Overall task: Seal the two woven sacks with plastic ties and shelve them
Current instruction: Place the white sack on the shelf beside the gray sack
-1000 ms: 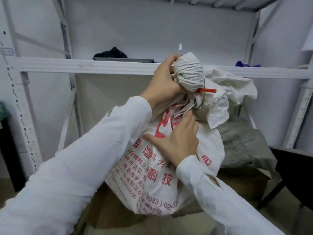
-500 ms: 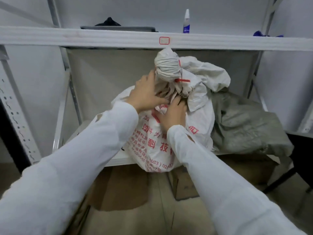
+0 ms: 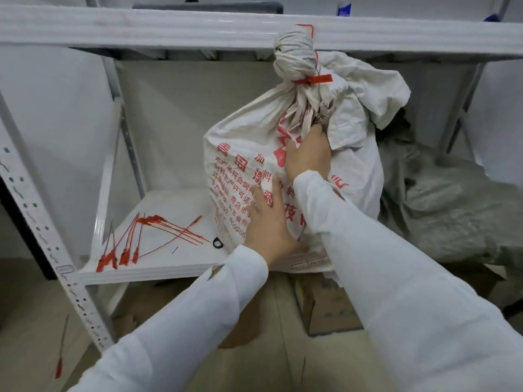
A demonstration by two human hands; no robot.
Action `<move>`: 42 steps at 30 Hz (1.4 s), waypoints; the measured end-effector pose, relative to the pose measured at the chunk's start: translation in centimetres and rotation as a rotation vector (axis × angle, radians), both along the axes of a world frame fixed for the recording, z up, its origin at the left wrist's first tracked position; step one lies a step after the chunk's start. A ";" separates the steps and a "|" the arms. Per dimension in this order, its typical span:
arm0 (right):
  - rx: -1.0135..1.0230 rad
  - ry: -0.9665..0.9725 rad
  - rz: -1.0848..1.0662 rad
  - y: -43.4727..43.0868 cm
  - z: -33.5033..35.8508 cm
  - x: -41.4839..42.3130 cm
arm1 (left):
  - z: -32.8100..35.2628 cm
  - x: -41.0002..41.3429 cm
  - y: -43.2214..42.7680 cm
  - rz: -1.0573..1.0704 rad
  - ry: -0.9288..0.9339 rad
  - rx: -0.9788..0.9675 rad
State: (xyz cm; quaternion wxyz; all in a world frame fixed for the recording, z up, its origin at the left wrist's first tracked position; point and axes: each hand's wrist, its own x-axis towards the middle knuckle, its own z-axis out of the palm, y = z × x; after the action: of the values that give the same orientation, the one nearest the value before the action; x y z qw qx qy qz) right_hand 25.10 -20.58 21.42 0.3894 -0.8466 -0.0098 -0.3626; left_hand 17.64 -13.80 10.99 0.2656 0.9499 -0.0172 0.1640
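Observation:
A white woven sack [image 3: 240,142] with red print stands upright on the white shelf [image 3: 158,267]. Its bunched neck is cinched by a red plastic tie [image 3: 314,79]. My left hand [image 3: 268,224] lies flat against the sack's lower front, fingers straight. My right hand [image 3: 310,154] presses the sack higher up, just below the neck; its fingertips are hidden in the folds. A second, grey-green woven sack [image 3: 447,202] lies on the same shelf to the right, behind the white one; its mouth is hidden.
Several loose red plastic ties [image 3: 147,236] lie on the shelf's left part. One more red tie [image 3: 60,360] lies on the floor at left. An upper shelf beam [image 3: 141,26] runs just above the sack's knot. Cardboard boxes [image 3: 328,309] sit under the shelf.
My left hand has dropped from the sack's neck to its lower front. The sack now stands further in on the shelf, and the view has moved closer and to the left.

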 end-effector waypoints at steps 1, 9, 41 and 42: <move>0.032 -0.010 0.016 -0.2 0.3 0.4 | 0.1 1.0 0.5 -0.024 -0.010 0.009; -0.283 0.001 0.253 0.9 -0.2 2.9 | 3.1 8.7 11.1 0.053 -0.043 0.311; -0.499 0.127 0.361 -2.4 -9.4 4.6 | 0.5 14.2 13.8 0.026 -0.079 -0.134; -0.502 0.158 0.364 -2.7 -9.5 4.0 | 0.8 13.6 13.7 0.027 -0.071 -0.132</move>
State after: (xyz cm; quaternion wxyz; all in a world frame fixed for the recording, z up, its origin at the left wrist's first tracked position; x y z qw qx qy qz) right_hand 29.06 -23.32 11.96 0.2265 -0.9261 -0.2199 -0.2064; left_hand 31.19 -0.12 11.81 0.3248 0.9240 -0.0031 0.2018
